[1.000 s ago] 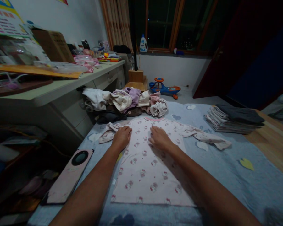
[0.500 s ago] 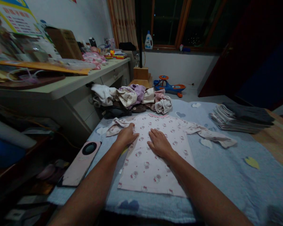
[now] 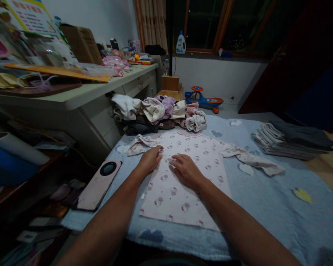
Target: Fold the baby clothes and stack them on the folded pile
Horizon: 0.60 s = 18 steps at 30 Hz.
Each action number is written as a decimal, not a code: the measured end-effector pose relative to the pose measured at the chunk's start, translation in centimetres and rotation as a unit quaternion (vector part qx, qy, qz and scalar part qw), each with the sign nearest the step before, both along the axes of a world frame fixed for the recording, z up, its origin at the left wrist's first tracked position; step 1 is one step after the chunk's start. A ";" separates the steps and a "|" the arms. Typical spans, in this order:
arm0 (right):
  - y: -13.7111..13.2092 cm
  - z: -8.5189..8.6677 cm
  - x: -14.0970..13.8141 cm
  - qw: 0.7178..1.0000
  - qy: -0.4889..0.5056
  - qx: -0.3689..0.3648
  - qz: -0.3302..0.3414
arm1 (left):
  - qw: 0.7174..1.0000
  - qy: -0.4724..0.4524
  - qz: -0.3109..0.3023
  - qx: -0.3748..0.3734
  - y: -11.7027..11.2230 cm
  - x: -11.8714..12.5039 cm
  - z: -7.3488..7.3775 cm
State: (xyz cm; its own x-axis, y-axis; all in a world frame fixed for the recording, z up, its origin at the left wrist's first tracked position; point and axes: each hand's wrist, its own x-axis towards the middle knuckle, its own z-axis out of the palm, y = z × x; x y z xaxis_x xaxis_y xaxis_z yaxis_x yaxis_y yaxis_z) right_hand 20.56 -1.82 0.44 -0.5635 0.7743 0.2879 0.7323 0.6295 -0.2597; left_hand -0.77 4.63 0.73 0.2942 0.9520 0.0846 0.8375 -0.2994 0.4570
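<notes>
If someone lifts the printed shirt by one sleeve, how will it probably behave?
The shirt would probably hang limp, since its sleeves lie wrinkled. It seems likely light, looking thin and spread flat on the blue cloth.

My left hand [image 3: 149, 160] and my right hand [image 3: 188, 170] are bare, with slender fingers [image 3: 180, 159]. From the wrists [image 3: 202, 183], also bare, my left forearm [image 3: 108, 212] and my right forearm [image 3: 235, 214] become gradually thicker toward the near side, smooth in outline, uncovered as far as I see them. At the near edge, between them, is a dark shape [image 3: 155, 255]; I cannot tell if it is my clothing.
</notes>
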 end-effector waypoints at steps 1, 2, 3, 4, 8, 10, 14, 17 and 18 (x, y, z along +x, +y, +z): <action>-0.3 0.2 -0.3 1.000 0.003 -0.002 0.025 | 1.000 -0.008 -0.003 -0.004 0.1 -0.1 -0.1; -0.5 0.3 -0.5 0.999 -0.001 -0.006 0.046 | 1.000 -0.018 -0.007 -0.008 0.1 -0.2 -0.2; -0.8 0.5 -0.8 0.998 -0.010 -0.010 0.061 | 0.999 -0.029 -0.011 -0.010 0.2 -0.3 -0.2; -0.9 0.6 -1.1 0.997 -0.023 -0.011 0.073 | 0.999 -0.040 -0.017 -0.012 0.2 -0.4 -0.3; -1.3 1.0 -1.6 0.994 -0.061 -0.013 0.092 | 0.996 -0.079 -0.040 -0.011 0.4 -0.5 -0.6; -1.4 1.1 -1.7 0.992 -0.070 -0.023 0.099 | 0.995 -0.094 -0.044 -0.004 0.6 -0.5 -0.8; -1.5 1.0 -1.6 0.989 -0.080 -0.054 0.110 | 0.993 -0.109 -0.035 0.011 1.1 -0.9 -1.3; -1.7 1.0 -1.6 0.985 -0.084 -0.083 0.126 | 0.994 -0.103 -0.041 0.016 1.3 -1.1 -1.3; -1.8 1.1 -1.6 0.984 -0.084 -0.092 0.131 | 0.994 -0.097 -0.043 0.017 1.3 -1.1 -1.3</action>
State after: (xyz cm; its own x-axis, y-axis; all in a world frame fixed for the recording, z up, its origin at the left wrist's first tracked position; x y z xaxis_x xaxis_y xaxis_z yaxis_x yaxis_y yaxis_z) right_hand 18.97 -3.58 1.51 -0.7779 0.6270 0.0420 0.5940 0.7556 -0.2762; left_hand -1.88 5.93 -0.53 0.3498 0.9193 0.1802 0.7045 -0.3850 0.5962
